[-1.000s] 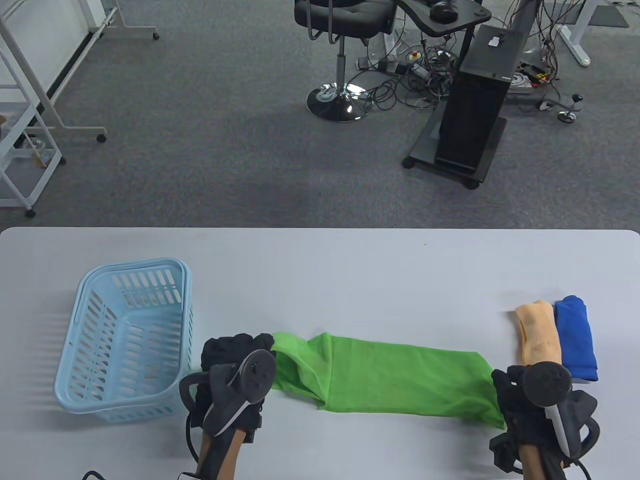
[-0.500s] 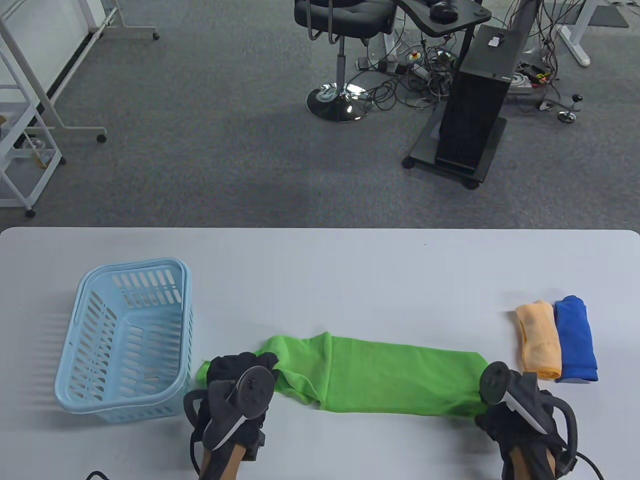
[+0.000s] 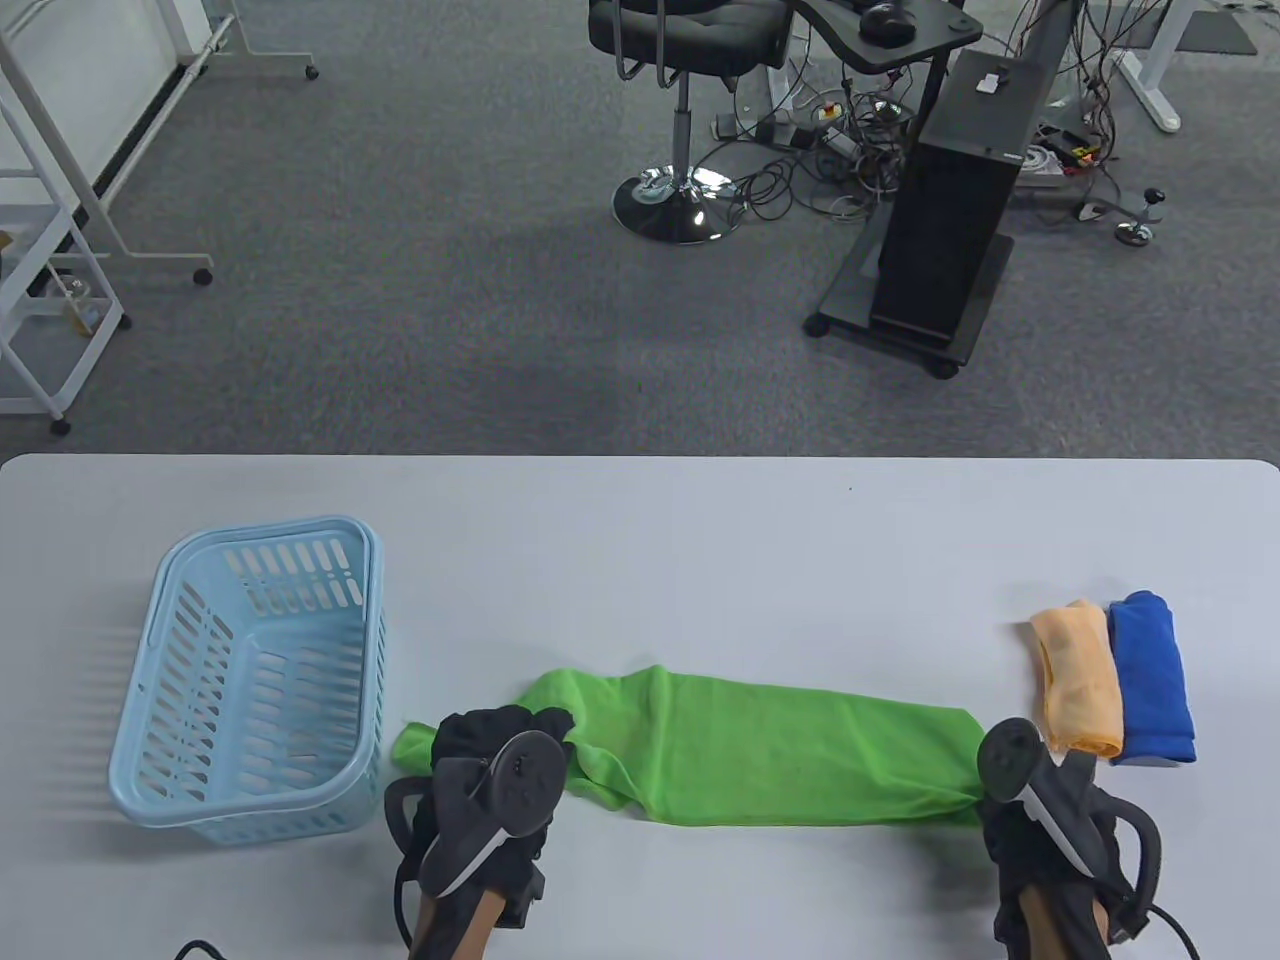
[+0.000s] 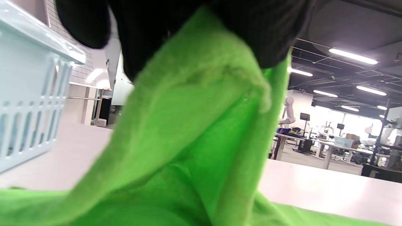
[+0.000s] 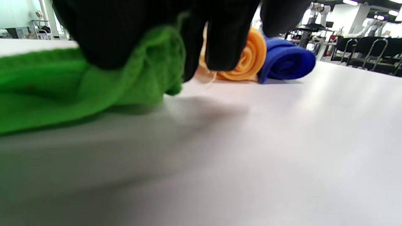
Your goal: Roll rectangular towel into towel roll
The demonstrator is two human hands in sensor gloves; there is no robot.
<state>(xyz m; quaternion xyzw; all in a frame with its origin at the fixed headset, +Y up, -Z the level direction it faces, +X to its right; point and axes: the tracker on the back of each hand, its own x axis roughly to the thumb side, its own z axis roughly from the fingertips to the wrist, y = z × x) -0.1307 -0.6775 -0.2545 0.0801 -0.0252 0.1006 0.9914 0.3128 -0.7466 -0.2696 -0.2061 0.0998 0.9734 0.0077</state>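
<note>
The green towel (image 3: 780,755) lies folded lengthwise, unrolled, on the worktop (image 3: 640,540); both hands' fingers (image 5: 125,34) pinch its ends.

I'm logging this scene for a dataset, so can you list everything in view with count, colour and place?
towel: one, green, spread lengthwise along the table's near edge, each end under a hand
rolled towels: two, orange and blue, side by side at the table's right
basket: one, light blue, at the table's left
table: one, white
office chair: one, black, on the carpet beyond the table
left hand: black glove, grips the towel's left end
right hand: black glove, fingers grip the towel's right end
</note>
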